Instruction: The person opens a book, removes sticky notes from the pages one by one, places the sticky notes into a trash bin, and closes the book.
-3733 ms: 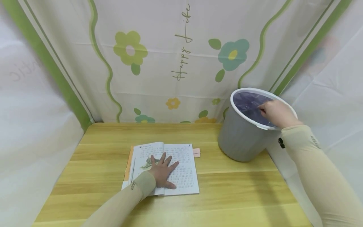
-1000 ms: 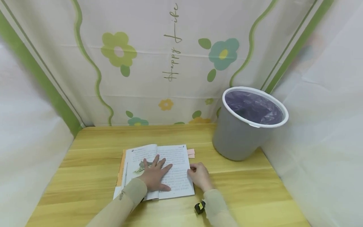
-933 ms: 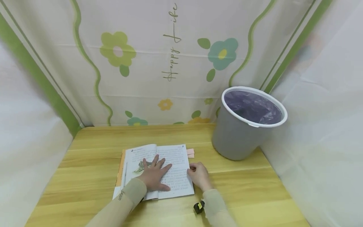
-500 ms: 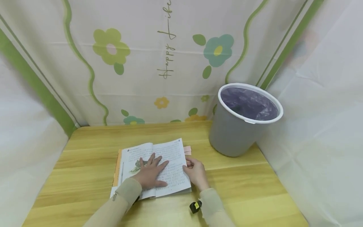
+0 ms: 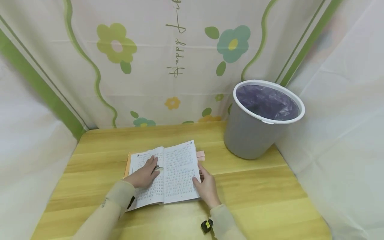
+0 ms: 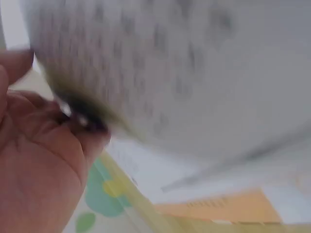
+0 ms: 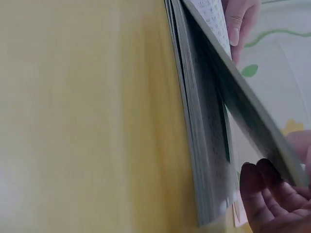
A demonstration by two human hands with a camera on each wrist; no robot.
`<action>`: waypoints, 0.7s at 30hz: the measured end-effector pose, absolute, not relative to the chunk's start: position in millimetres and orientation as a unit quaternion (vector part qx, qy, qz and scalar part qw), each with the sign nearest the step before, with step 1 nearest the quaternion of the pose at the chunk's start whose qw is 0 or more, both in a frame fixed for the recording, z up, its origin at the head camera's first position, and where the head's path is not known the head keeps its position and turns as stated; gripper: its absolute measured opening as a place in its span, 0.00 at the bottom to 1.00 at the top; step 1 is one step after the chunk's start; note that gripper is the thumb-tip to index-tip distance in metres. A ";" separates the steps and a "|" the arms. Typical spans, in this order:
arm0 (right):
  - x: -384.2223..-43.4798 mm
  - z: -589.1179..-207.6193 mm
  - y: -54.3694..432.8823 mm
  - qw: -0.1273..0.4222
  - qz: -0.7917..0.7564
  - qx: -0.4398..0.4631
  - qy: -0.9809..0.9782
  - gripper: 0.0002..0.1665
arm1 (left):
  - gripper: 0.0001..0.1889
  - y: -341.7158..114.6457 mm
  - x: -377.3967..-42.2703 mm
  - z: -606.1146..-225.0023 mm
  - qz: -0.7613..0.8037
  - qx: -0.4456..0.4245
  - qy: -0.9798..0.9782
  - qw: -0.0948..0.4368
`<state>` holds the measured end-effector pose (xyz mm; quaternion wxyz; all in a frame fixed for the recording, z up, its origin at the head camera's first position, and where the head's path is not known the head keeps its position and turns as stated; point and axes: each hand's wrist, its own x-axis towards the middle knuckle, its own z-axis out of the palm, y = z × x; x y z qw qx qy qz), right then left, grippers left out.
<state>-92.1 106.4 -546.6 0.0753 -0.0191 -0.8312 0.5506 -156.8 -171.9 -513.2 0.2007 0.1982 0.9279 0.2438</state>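
An open book [image 5: 181, 168] of printed pages lies on the wooden table in the head view. My left hand [image 5: 144, 175] rests on its left page, fingers fairly straight, beside a small picture it partly covers. At the right edge, my right hand [image 5: 208, 190] pinches a stack of pages between thumb and fingers. The right wrist view shows that lifted stack [image 7: 252, 116] tilted up, with a wedge-shaped gap above the lower pages [image 7: 201, 145]. Close to the left wrist camera, a blurred page [image 6: 146, 73] bows beside the left palm [image 6: 39, 160].
A grey bin [image 5: 250, 133] with a white rim and purple liner [image 5: 268, 101] stands at the table's back right. Pink paper tabs [image 5: 200, 155] stick out past the book's right side. A patterned curtain [image 5: 150, 90] hangs behind the table [image 5: 255, 203].
My right hand has come from the bin to the book's right edge and lifted pages there. My left hand has slid left from the book's middle. The pages on show look different.
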 end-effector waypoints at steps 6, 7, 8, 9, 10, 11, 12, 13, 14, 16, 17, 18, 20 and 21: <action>-82.8 -537.2 101.9 0.043 0.612 -0.015 -0.789 0.38 | 0.39 -185.5 -151.5 -515.8 0.243 0.197 0.930 0.192; -82.6 -535.6 102.8 0.035 0.621 -0.012 -0.783 0.38 | 0.39 -185.9 -149.8 -518.6 0.241 0.198 0.931 0.189; -82.8 -533.5 104.2 0.025 0.628 -0.009 -0.778 0.37 | 0.39 -185.7 -148.2 -521.3 0.239 0.198 0.932 0.188; -83.1 -530.8 106.4 0.015 0.634 -0.007 -0.773 0.36 | 0.39 -185.0 -146.7 -523.9 0.237 0.201 0.932 0.186; -83.5 -527.4 109.1 0.004 0.638 -0.005 -0.770 0.35 | 0.39 -183.6 -145.5 -525.7 0.239 0.201 0.931 0.189; -84.3 -524.3 112.3 -0.002 0.640 -0.001 -0.768 0.34 | 0.39 -182.1 -145.0 -527.8 0.239 0.205 0.930 0.191; -84.8 -520.6 115.4 -0.005 0.640 0.002 -0.768 0.34 | 0.39 -180.1 -144.6 -528.7 0.242 0.209 0.927 0.195; -86.0 -520.4 118.8 -0.003 0.638 0.004 -0.770 0.33 | 0.39 -177.4 -144.2 -529.1 0.243 0.214 0.925 0.199; -85.9 -516.2 120.9 -0.002 0.637 0.005 -0.771 0.33 | 0.39 -174.5 -143.8 -528.7 0.245 0.217 0.923 0.202; -85.0 -508.6 123.6 0.004 0.635 0.012 -0.772 0.32 | 0.39 -169.2 -143.9 -526.5 0.248 0.223 0.920 0.206; -84.5 -505.0 123.9 0.003 0.637 0.017 -0.771 0.32 | 0.39 -167.6 -144.1 -525.7 0.247 0.225 0.919 0.207; -83.7 -501.4 123.7 0.000 0.641 0.023 -0.768 0.32 | 0.39 -166.3 -144.5 -524.9 0.247 0.227 0.919 0.207; -82.1 -495.7 122.5 -0.009 0.649 0.039 -0.760 0.33 | 0.39 -164.7 -145.6 -523.6 0.246 0.226 0.920 0.205; -81.4 -493.6 121.8 -0.015 0.654 0.047 -0.755 0.33 | 0.39 -164.3 -146.4 -523.5 0.241 0.226 0.922 0.203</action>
